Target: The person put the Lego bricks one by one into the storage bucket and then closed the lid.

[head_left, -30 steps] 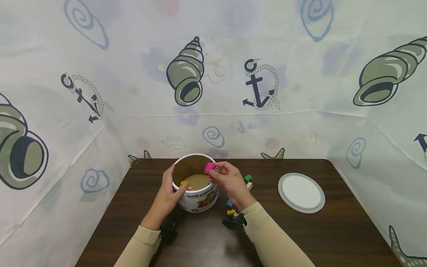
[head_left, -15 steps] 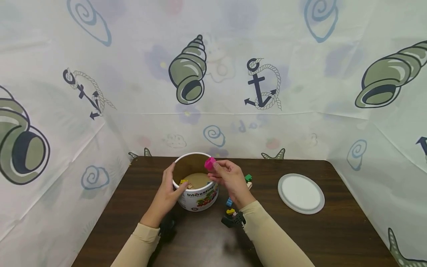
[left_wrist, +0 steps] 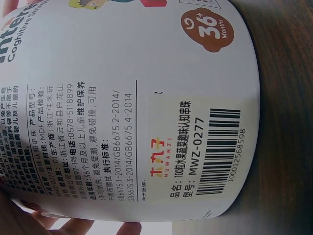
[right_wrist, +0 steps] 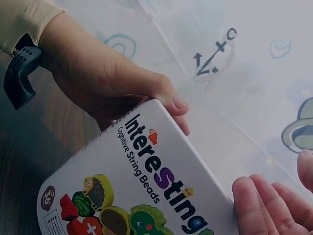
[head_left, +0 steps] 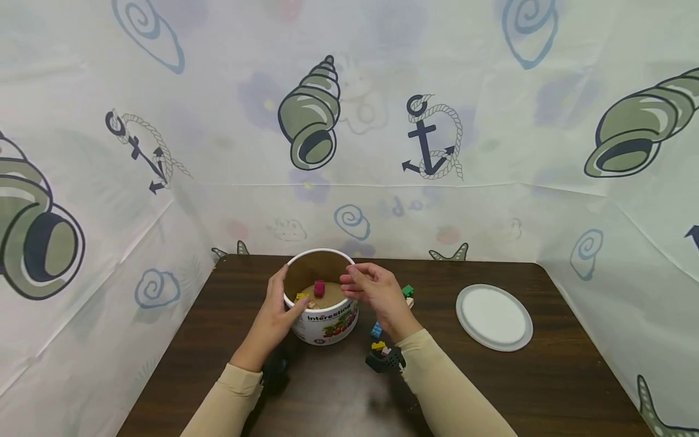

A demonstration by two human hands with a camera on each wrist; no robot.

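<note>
A white round tub (head_left: pixel 327 328) printed "Interesting" stands on the dark table. My left hand (head_left: pixel 273 318) grips its left side, the thumb hooked over the rim; the left wrist view is filled by the tub's labelled wall (left_wrist: pixel 161 112). At the right rim is my right hand (head_left: pixel 382 297), with bent, loose fingers and nothing in them. Its fingertips (right_wrist: pixel 252 203) show beside the rim in the right wrist view. Inside the tub I see a pink block (head_left: pixel 319 288), a yellow piece (head_left: pixel 302 296) and a tan piece (head_left: pixel 312 304).
Right of the tub, partly behind my right hand, lie a green block (head_left: pixel 408 291), a blue block (head_left: pixel 377 329), a yellow block (head_left: pixel 378 345) and light-coloured pieces. A white round lid (head_left: pixel 494 317) rests farther right. Patterned cloth (head_left: pixel 371 152) encloses the table's back and sides.
The pink block was between my right fingers above the rim; I have let it go and it is now inside the tub. My left hand keeps its hold.
</note>
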